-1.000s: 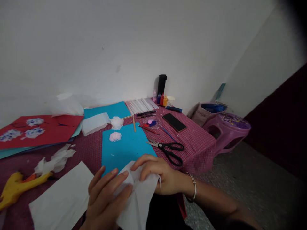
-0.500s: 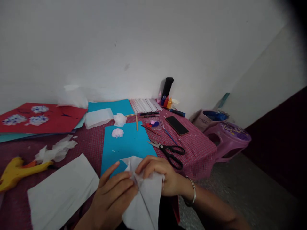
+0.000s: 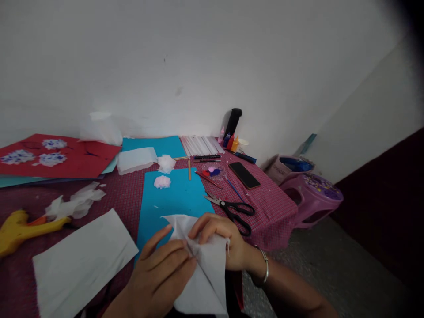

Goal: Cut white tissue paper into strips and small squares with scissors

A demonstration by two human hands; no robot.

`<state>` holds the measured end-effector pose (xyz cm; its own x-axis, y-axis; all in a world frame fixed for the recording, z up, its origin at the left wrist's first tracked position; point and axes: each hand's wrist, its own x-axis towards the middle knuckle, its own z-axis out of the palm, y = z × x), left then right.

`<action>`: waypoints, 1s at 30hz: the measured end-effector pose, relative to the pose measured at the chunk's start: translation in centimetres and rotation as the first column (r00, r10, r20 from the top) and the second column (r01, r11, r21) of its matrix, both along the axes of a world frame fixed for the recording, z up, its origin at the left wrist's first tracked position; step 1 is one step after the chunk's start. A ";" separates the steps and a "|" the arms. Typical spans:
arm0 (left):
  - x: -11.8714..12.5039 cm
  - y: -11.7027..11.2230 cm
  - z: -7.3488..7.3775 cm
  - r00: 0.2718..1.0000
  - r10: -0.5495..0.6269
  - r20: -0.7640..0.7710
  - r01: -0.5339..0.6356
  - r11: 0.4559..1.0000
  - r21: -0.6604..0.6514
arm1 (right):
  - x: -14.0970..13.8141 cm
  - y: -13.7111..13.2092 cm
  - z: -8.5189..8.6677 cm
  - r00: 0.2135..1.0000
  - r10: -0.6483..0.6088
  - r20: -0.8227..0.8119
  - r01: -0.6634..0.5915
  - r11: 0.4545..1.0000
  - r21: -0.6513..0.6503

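A creased piece of white tissue paper [image 3: 207, 282] is between my two hands at the table's front edge. My left hand [image 3: 162, 269] presses its fingers onto the left side of the tissue, near the central fold. On the other side, my right hand [image 3: 220, 236] has its fingers curled over the upper part and grips it. A blue sheet [image 3: 175, 198] lies just beyond, partly covered by the tissue, with a pale pink tissue puff [image 3: 162, 182] on it. Black-handled scissors [image 3: 232, 210] rest right beside my right hand.
A white sheet [image 3: 82, 260] and a yellow glue gun [image 3: 23, 232] lie at left. Farther back are a red sheet [image 3: 73, 165] with painted puffs, a phone [image 3: 244, 175], a paint palette [image 3: 212, 170] and paint bottles [image 3: 230, 141]. A pink stool [image 3: 311, 198] stands at right.
The view has shifted slightly. My left fingers have slid a little to the right along the tissue's fold, while my right hand keeps its grip.
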<state>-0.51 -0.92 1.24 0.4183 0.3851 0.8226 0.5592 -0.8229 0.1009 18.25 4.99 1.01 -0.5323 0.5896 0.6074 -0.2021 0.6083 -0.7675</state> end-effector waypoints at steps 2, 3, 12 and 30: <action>0.4 0.0 0.5 1.000 -0.003 0.007 0.003 1.000 -0.026 | 0.0 0.0 0.0 1.000 -0.002 -0.008 0.002 1.000 -0.006; 0.4 0.0 0.5 1.000 -0.006 0.007 0.007 0.999 -0.039 | 0.0 0.0 0.1 1.000 -0.006 -0.007 0.006 1.000 -0.007; 0.3 0.5 -1.8 0.996 -0.016 0.086 0.036 0.974 -0.226 | 0.4 0.2 0.4 0.996 -0.057 0.064 0.052 0.996 0.071; 0.4 0.2 0.5 0.980 -0.194 -0.045 0.159 0.899 -0.407 | 0.1 1.8 -1.5 0.997 -0.081 0.017 0.082 0.958 -0.274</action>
<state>-0.09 -0.73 1.72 0.5696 0.5879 0.5744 0.4295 -0.8087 0.4018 18.35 6.75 -0.44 -0.4788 0.7748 0.4129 -0.1554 0.3881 -0.9084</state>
